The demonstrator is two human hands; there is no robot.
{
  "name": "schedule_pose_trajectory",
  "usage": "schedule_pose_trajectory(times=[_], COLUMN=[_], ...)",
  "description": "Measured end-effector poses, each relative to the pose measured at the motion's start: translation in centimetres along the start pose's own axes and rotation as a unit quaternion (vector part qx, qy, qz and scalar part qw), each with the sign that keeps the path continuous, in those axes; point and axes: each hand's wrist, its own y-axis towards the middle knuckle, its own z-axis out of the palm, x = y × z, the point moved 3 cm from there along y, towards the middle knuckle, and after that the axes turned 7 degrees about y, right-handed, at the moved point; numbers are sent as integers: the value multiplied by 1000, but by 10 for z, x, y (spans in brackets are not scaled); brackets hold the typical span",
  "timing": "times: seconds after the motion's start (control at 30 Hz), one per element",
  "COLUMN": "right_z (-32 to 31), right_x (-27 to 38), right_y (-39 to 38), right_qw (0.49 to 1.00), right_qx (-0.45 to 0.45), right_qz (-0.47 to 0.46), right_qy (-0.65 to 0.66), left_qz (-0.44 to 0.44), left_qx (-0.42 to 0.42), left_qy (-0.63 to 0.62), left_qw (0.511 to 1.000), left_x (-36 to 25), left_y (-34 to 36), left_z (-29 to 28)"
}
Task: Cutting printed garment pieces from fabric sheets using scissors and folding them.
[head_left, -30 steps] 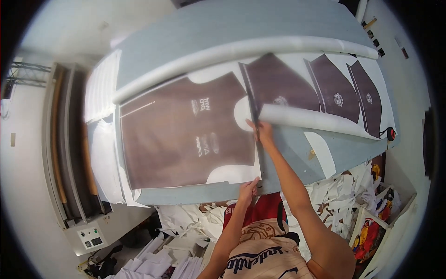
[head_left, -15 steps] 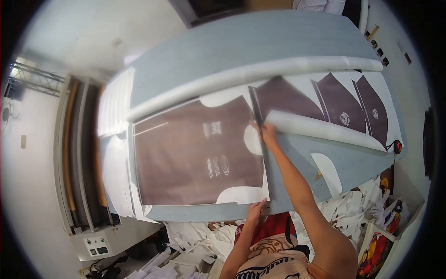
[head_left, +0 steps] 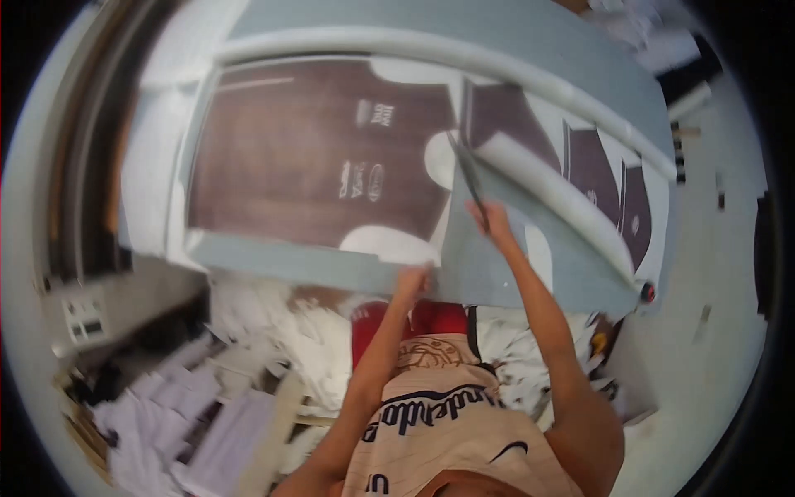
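Observation:
A large sheet printed with a brown shirt-shaped panel (head_left: 290,157) lies on the blue-grey table (head_left: 571,282). My right hand (head_left: 493,217) grips a long, dark, narrow tool (head_left: 470,172), apparently scissors, angled up-left along the panel's right edge. Beside it lies a curled white sheet (head_left: 546,186) with smaller brown pieces (head_left: 596,166) beyond. My left hand (head_left: 414,277), closed, is at the panel's lower right corner, seemingly pinching the paper edge, though motion blurs it.
A long white paper roll (head_left: 348,40) spans the table's back. A machine with dark rollers (head_left: 87,190) stands at left. White scraps (head_left: 248,331) are heaped beneath the near edge. A small red-and-black object (head_left: 648,291) sits at the table's right corner.
My view has swung, blurring the picture. My right hand has come toward me, off the panel's edge, and the dark tool is now tilted with its tip to the left.

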Motion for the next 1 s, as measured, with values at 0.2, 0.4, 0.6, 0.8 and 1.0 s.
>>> schedule_pose_trajectory(times=[0.2,0.4,0.6,0.8,1.0], right_z=[-25,-70,-74,-103,-88], right_x=[-37,-58,-57,-64,-88], right_y=[-106,-153,-120,-120,-111], right_qw=[984,966,915,901,894], right_qx=[79,170,314,356,391], right_qz=[99,162,176,169,145], right_qy=[-124,-106,-183,-179,-162], left_qz=[13,51,106,125,125], left_qx=[-28,-158,-334,-298,-266], left_qy=[-73,-117,-223,-283,-255], left_qw=[997,979,910,903,921], left_x=[24,44,60,58,64], left_y=[10,-12,12,3,1], left_z=[-5,38,78,95,80])
